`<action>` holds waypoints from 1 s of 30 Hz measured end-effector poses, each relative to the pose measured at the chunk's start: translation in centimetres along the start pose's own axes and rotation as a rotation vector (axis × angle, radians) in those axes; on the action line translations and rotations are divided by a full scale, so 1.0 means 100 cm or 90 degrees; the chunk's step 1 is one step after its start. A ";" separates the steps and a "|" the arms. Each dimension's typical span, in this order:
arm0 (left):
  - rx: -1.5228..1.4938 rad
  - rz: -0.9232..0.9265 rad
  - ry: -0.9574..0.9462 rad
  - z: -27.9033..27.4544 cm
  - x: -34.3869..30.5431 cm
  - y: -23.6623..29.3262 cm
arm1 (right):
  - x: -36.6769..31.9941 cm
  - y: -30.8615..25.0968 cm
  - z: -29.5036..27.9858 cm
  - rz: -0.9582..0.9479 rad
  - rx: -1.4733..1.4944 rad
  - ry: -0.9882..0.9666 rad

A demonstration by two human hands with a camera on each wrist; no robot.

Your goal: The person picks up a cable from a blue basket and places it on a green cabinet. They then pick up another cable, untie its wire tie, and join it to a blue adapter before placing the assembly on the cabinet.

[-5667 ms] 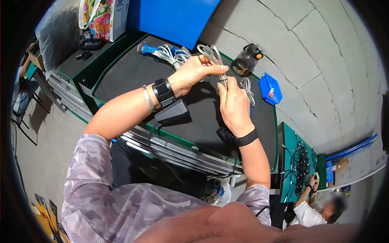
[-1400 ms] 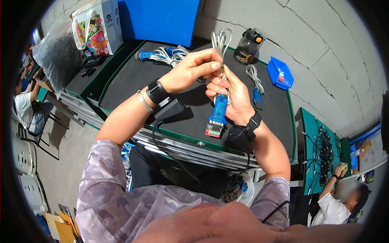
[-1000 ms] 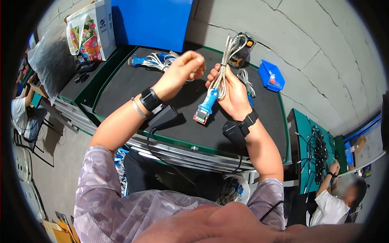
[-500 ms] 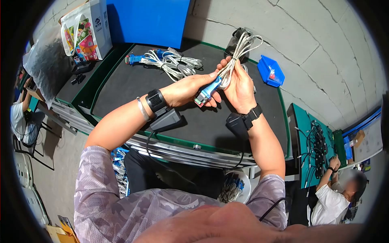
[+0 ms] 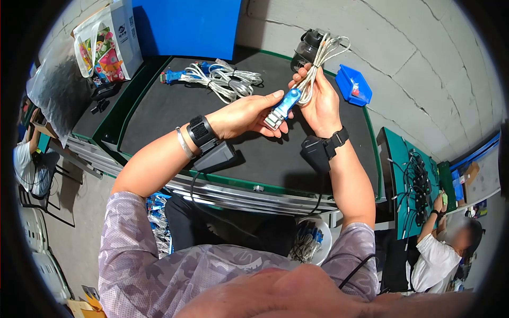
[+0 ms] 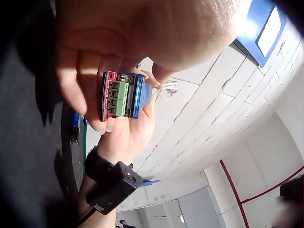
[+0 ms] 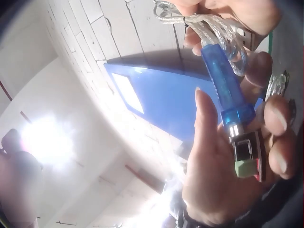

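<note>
Assembly workshop: black-matted workbench point(image 5: 175, 114) beneath the fingers point(image 5: 268, 99), cable bundles point(image 5: 225, 79) beyond them, blue parts bin point(image 5: 354, 86) to their right.

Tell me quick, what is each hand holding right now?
Left hand: pinches the blue adapter near its terminal end.
Right hand: grips the coiled cable joined to that adapter.

Above the middle of the black-matted worktop point(image 5: 175, 106) is the looped clear cable with blue plug point(image 5: 289, 99). The heap of clear coiled cables point(image 5: 222, 79) lies back left, and the small blue plastic bin point(image 5: 354, 85) right.
</note>
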State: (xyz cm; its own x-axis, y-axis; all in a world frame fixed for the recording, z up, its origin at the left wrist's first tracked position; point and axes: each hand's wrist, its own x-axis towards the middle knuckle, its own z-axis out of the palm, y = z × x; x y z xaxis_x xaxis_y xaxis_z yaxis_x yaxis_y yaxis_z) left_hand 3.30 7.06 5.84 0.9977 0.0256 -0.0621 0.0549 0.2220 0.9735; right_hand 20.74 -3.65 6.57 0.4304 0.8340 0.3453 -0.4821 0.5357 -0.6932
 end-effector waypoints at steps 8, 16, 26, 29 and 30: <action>-0.010 0.048 0.023 -0.004 0.003 -0.005 | -0.001 -0.002 0.004 -0.006 -0.085 0.053; 0.211 0.115 0.083 0.000 0.001 -0.002 | -0.003 0.000 0.007 -0.019 -0.270 0.075; 0.127 0.123 0.080 0.002 -0.002 -0.001 | -0.008 -0.002 0.012 -0.080 -0.405 0.101; 0.123 0.115 0.076 0.001 -0.002 0.000 | -0.008 -0.003 0.011 -0.075 -0.394 0.087; 0.122 0.102 0.068 0.000 -0.002 0.001 | -0.008 -0.004 0.010 -0.066 -0.386 0.071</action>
State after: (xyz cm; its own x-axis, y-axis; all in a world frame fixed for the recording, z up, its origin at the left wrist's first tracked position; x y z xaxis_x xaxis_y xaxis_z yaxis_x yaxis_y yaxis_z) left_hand 3.07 7.10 5.94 0.9852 0.1502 0.0828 -0.0867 0.0191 0.9961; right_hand 19.78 -4.40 7.18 0.5449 0.7455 0.3837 0.0705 0.4153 -0.9070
